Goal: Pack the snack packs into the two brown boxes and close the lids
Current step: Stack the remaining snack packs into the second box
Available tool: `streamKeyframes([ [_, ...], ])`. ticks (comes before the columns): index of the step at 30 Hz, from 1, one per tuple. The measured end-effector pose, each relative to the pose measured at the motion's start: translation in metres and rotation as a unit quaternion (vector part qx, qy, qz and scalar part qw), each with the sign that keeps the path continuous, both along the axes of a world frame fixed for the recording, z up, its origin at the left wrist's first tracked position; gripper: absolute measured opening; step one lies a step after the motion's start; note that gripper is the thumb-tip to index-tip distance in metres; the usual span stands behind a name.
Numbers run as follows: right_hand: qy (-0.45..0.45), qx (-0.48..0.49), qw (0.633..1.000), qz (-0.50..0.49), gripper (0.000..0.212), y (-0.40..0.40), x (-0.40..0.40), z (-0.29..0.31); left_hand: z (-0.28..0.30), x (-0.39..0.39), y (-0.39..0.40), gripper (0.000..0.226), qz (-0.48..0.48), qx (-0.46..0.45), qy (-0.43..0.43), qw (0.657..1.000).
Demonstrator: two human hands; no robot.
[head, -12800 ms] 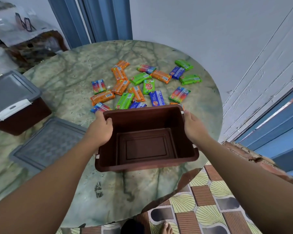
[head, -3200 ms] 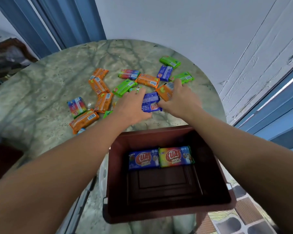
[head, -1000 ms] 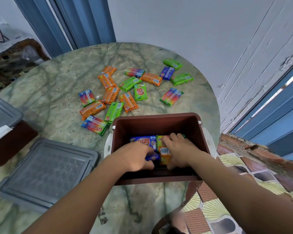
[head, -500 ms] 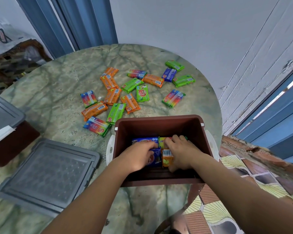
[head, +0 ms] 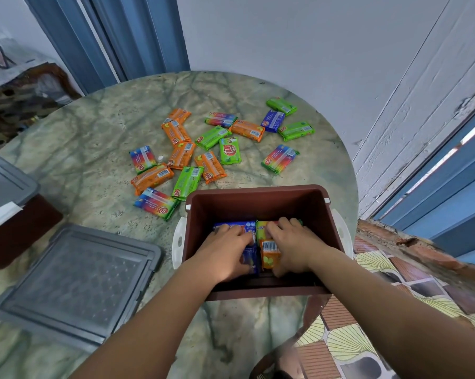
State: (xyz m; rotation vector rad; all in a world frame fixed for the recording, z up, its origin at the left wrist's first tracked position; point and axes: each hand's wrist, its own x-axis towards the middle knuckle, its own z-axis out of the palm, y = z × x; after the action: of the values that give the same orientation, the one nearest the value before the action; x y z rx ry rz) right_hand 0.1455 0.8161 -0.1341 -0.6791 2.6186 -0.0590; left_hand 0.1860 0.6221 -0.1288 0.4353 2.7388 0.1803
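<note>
An open brown box (head: pixel 258 199) stands near the table's front edge. Both my hands are inside it. My left hand (head: pixel 225 251) lies on a blue snack pack (head: pixel 251 257), fingers curled over it. My right hand (head: pixel 293 246) presses an orange snack pack (head: pixel 269 254) beside it. Behind them, two other packs lie on the box floor, one blue (head: pixel 236 225), one yellow-green (head: pixel 262 228). Several loose packs (head: pixel 211 149), orange, green, blue and rainbow, lie scattered on the table beyond the box. A second brown box (head: pixel 17 228) with its grey lid on sits at the left edge.
The loose grey lid (head: pixel 77 283) lies flat on the round marble table (head: pixel 94 105), left of the open box. White latches (head: pixel 178 242) hang at the box's sides. A white wall and blue frames stand behind and to the right. Patterned floor tiles (head: pixel 367 337) lie below right.
Both hands stay in the box and have shifted a little toward its near side, pressing the blue and orange packs down. The scattered packs have not moved.
</note>
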Motion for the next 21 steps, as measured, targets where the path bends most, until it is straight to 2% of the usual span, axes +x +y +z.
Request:
streamKeyframes([
  [7, -0.003, 0.003, 1.000, 0.002, 0.093, 0.000, 0.000, 0.000, 0.001, -0.004, 0.001, 0.069, -0.019, -0.006, -0.040, 0.999],
  [14, -0.008, 0.008, 1.000, 0.003, 0.096, 0.000, 0.000, 0.001, 0.014, -0.002, -0.002, 0.042, 0.058, 0.123, -0.111, 0.984],
  [16, -0.007, 0.009, 1.000, 0.003, 0.099, 0.000, 0.000, 0.001, 0.023, 0.000, -0.001, 0.038, 0.061, 0.148, -0.064, 0.985],
  [18, -0.007, 0.012, 1.000, 0.003, 0.101, 0.000, 0.000, 0.000, 0.036, 0.000, -0.002, 0.044, 0.082, 0.167, 0.016, 0.982],
  [21, -0.007, 0.014, 1.000, 0.004, 0.104, 0.000, 0.000, 0.000, 0.050, -0.002, -0.007, 0.037, 0.122, 0.134, 0.052, 0.982],
])
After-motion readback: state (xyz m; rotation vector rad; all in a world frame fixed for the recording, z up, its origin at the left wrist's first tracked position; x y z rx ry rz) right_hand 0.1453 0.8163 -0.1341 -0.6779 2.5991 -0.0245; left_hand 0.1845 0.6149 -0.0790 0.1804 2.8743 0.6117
